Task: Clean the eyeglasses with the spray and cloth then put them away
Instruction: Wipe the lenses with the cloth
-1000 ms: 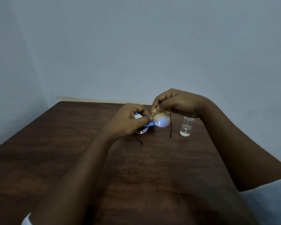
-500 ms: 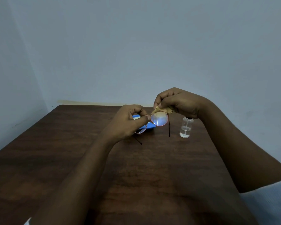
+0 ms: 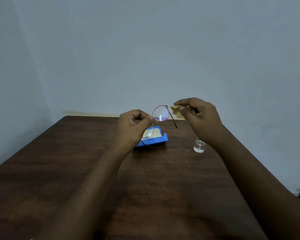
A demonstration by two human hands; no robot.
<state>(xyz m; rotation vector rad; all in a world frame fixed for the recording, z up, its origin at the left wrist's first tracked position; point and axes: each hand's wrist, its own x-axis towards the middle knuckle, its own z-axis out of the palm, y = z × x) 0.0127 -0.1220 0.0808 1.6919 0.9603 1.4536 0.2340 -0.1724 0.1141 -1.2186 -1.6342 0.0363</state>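
Your left hand (image 3: pixel 133 125) pinches the eyeglasses (image 3: pixel 160 113) between thumb and forefinger, right around the bridge, and holds them up off the table (image 3: pixel 59 170). One lens sits high against the wall (image 3: pixel 145 49) and catches a bluish glare. The other hangs lower, half hidden behind your knuckles. Both temple arms are unfolded and dangle down toward 5 o'clock.

Your right hand (image 3: pixel 197 115) is at 3 o'clock of the upper lens, fingers curled, pinching a crumpled yellow cloth (image 3: pixel 176 111). The cloth is just beside the hinge corner of the frame. I can't tell if it actually brushes the rim there, but it's off the glass itself.

At 6 o'clock under the glasses, the blue case (image 3: pixel 156 141) lies open on the table with its pale lining facing up. The lower temple tip hangs right over its front wall. At 3 o'clock of the case the little clear spray bottle (image 3: pixel 199 146) stands upright with some liquid in the bottom. Your right wrist covers its top, so watch that one, since your forearm passes close above it.

Edge-wise, the table's far edge runs along the wall at 12 o'clock, not far behind the case. The left edge slants off toward 8 o'clock, well apart from your left arm. The right edge is mostly hidden behind your right forearm. Between the case and you there's a broad stretch of dark wood, with your two forearms angling in over it.
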